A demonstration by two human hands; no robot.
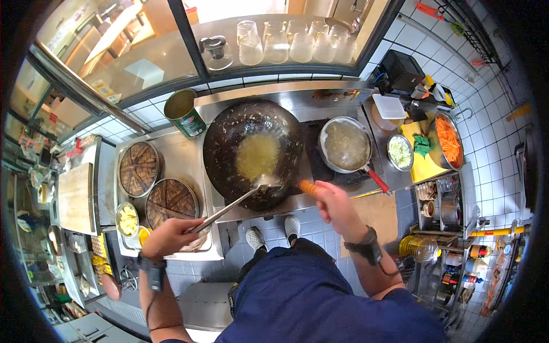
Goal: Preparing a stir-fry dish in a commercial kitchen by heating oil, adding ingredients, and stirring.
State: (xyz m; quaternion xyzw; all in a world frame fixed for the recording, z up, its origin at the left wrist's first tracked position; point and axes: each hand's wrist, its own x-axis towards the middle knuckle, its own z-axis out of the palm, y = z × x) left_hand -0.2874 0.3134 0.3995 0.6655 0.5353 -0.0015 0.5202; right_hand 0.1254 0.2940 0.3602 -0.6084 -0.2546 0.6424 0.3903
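Note:
My left hand [173, 238] is closed on the long metal handle of a wok ladle [269, 181]. The ladle's bowl rests low inside a large dark wok [223, 141], at the edge of a pool of yellowish liquid [258, 156]. On the other side, my right hand [336, 206] grips the orange-brown wooden handle [308, 187] at the wok's right rim. Right of the wok, a saucepan [345, 143] of cloudy liquid stands on the stove, its red handle [378, 180] pointing towards the lower right.
Woven bamboo steamers [139, 168], a bowl of yellow pieces [128, 219] and a large green tin [184, 113] are on the left. A bowl of chopped pale vegetable [400, 152] and a bowl of orange shreds [448, 141] stand right. Glass jugs [276, 47] line the ledge behind.

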